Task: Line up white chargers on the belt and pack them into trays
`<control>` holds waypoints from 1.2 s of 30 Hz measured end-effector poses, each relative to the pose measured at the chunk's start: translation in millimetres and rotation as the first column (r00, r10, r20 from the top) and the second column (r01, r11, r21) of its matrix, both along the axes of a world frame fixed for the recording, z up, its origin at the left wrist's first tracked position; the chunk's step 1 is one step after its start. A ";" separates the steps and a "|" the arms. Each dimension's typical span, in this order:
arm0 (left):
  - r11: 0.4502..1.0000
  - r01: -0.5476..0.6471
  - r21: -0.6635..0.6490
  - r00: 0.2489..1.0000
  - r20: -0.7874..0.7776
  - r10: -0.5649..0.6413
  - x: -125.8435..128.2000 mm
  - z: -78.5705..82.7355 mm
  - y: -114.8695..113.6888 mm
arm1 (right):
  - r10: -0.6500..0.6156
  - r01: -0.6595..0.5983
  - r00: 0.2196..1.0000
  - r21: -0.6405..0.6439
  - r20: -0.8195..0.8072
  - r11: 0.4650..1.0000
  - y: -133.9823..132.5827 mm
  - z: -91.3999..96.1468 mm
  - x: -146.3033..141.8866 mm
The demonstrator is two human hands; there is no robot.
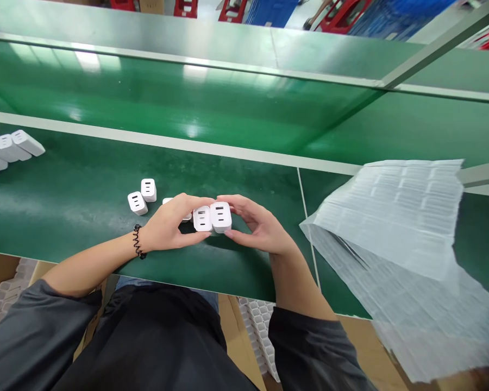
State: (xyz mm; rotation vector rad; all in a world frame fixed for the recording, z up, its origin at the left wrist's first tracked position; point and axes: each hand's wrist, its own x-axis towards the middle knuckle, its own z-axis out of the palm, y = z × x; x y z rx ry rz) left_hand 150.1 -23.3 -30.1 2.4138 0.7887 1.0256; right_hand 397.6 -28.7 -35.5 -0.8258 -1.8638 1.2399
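Two white charger blocks with port slots on their faces are held side by side over the green bench. My left hand (175, 222) closes its thumb and fingers on the left charger (202, 219). On the other side, my right hand (256, 225) grips the right charger (221, 217) between thumb and fingertips. Partly hidden behind my left hand is at least one more white charger (168, 201). Farther left, a pair of chargers, one nearer (137, 203) and one behind it (149, 190), stand on the bench with their ports facing up.
Several white chargers (12, 146) lie in a row at the far left. White wrapping sheets (395, 217) cover the bench's right side, with metal tweezers (350, 251) between them. Below the bench edge are cardboard boxes with white trays (261, 326). A metal post (440, 43) rises at upper right.
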 end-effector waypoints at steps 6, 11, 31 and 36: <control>0.983 0.043 0.178 0.999 0.007 -0.045 2.3 -5.6 -3.9 | -0.012 -0.040 0.982 0.275 0.187 0.961 -10.1 5.3 -10.0; 0.996 0.031 0.083 0.990 0.134 -0.041 2.8 -5.6 -8.6 | -0.065 0.007 0.982 0.311 0.176 0.950 -18.4 7.3 -14.3; 0.960 0.009 -0.279 0.926 -0.361 -0.114 -37.1 20.4 30.9 | -0.381 0.191 0.879 0.519 0.287 0.833 12.0 2.6 13.9; 0.955 0.030 -0.294 0.894 -0.420 -0.157 -57.5 32.6 41.2 | -0.187 -0.176 0.839 0.580 0.511 0.796 1.2 24.4 -21.9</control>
